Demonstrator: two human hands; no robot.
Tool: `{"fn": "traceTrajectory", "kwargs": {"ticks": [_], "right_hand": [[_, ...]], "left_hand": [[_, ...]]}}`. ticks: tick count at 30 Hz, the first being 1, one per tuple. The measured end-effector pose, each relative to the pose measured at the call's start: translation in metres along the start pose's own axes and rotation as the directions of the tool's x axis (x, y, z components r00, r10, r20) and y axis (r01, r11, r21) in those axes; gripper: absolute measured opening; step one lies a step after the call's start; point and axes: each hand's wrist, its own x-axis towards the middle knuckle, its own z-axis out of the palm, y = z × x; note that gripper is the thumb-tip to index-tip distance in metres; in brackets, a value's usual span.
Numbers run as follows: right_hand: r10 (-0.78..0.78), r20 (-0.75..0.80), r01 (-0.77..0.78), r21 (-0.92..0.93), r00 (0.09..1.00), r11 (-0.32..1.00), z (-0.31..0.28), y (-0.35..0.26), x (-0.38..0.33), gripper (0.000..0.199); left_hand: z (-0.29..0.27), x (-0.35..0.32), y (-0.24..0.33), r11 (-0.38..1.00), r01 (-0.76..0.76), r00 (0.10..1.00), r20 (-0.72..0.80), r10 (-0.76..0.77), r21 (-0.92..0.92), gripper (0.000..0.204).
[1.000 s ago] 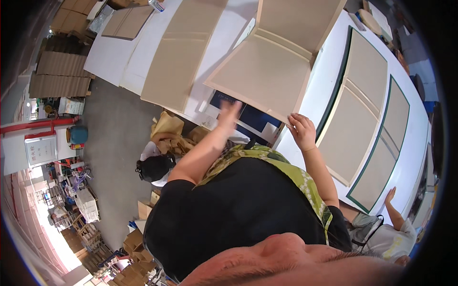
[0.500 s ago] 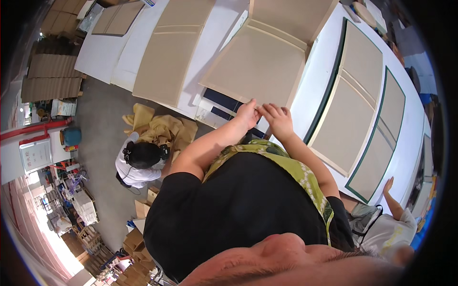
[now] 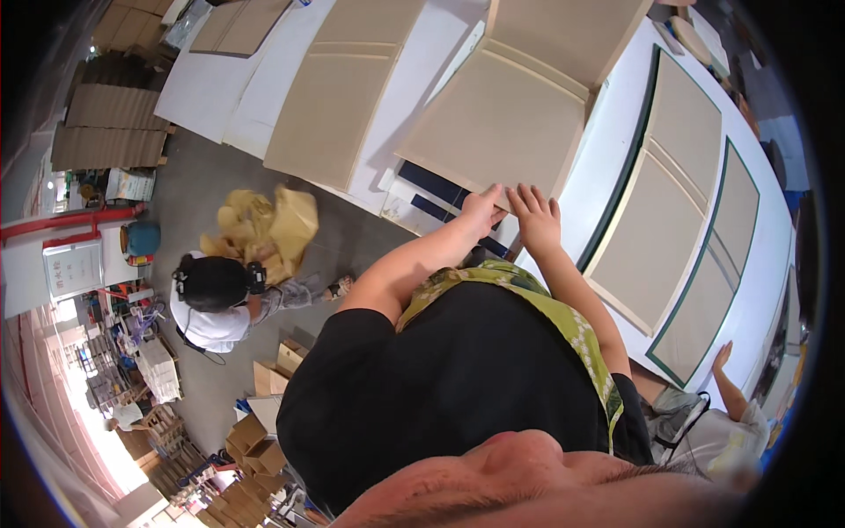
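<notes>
In front of me lies a large beige-grey cardboard panel (image 3: 497, 106), joined along a ridged fold to a second panel (image 3: 563, 35) that stands tilted up behind it. My left hand (image 3: 481, 213) is at the near edge, close to the near right corner, its thumb and fingers closed on that edge. Beside it my right hand (image 3: 539, 224) rests with fingers stretched out and apart over the same corner, nearly touching the left. Dark blue strips (image 3: 431, 185) lie under the near edge, partly covered by my left forearm.
Right of me, green-bordered folded boards (image 3: 704, 264) lie on a white table (image 3: 607, 145); another board (image 3: 343, 97) is at left. On the floor a person (image 3: 216, 304) crouches beside yellow-brown sheeting (image 3: 264, 224). Another person's arm (image 3: 726, 383) reaches the table's right side.
My right hand's fingers have spread and straightened over the corner; the left stays at the edge. The crouching person has moved left, and the sheeting has shifted. The whole view has swung slightly.
</notes>
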Motion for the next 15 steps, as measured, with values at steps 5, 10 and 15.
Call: {"fn": "traceTrajectory", "kwargs": {"ticks": [5,10,15], "right_hand": [[0.013,-0.037,-0.011,0.036,0.999,0.999,0.004,0.003,-0.003,0.049],[-0.013,-0.039,0.011,-0.051,0.999,0.999,0.0,-0.006,0.003,0.05],[-0.122,-0.037,0.124,0.067,0.992,0.99,0.004,-0.04,0.021,0.054]], "left_hand": [[-0.061,0.018,0.055,0.993,-0.114,0.984,0.14,0.108,0.042,0.024],[-0.05,0.015,0.057,0.983,-0.098,0.994,0.07,0.088,0.158,0.018],[-0.043,0.014,0.052,0.975,-0.051,0.994,-0.082,0.07,0.217,0.018]]}}
